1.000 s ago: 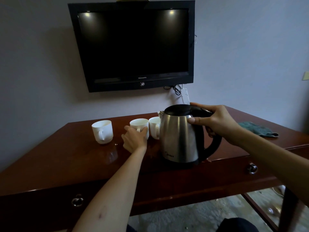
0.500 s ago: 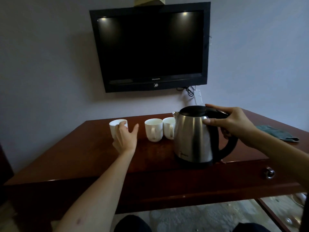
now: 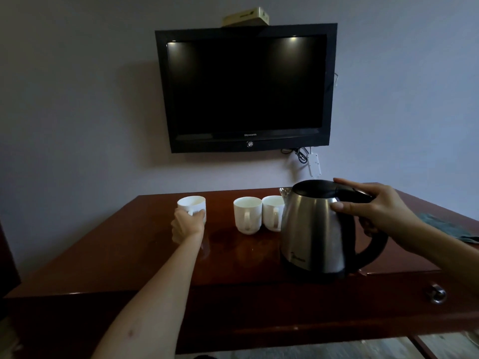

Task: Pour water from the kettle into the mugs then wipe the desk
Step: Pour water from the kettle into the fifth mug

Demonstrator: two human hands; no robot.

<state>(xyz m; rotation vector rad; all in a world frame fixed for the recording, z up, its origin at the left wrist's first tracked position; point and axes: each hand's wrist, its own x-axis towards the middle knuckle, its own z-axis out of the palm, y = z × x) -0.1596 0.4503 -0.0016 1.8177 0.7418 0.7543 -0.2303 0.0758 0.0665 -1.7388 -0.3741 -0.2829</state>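
From my seat I have the brushed stainless-steel kettle with the black lid and black loop handle [image 3: 315,229] standing upright near the front right of the glossy dark red-brown wooden surface [image 3: 129,255]. My right hand [image 3: 375,211] is closed around the top of that handle, thumb lying against the steel shoulder and a fingertip resting on the lid. That is the right place to hold it: the handle is the only part I would trust, since the steel wall may be hot and looks slick. I judge it stiff and fairly heavy if full, with the weight swinging forward toward the spout as it tips, so the grip wants to be firm and the tilt slow.

My left hand [image 3: 188,224] is wrapped around the near side of the leftmost white ceramic mug [image 3: 191,203], at its handle, and the mug sits on the surface. Two more white ceramic mugs, the middle one [image 3: 247,215] and the right one [image 3: 272,212], stand touching each other just beside the kettle's spout. These are light, hard and chippable, and smooth enough to slide on the polished wood, so steadying one by its body while pouring makes sense. I cannot tell whether any mug holds water.

A crumpled grey-green cloth [image 3: 451,229] lies at the far right edge, soft and easy to bunch up for wiping.
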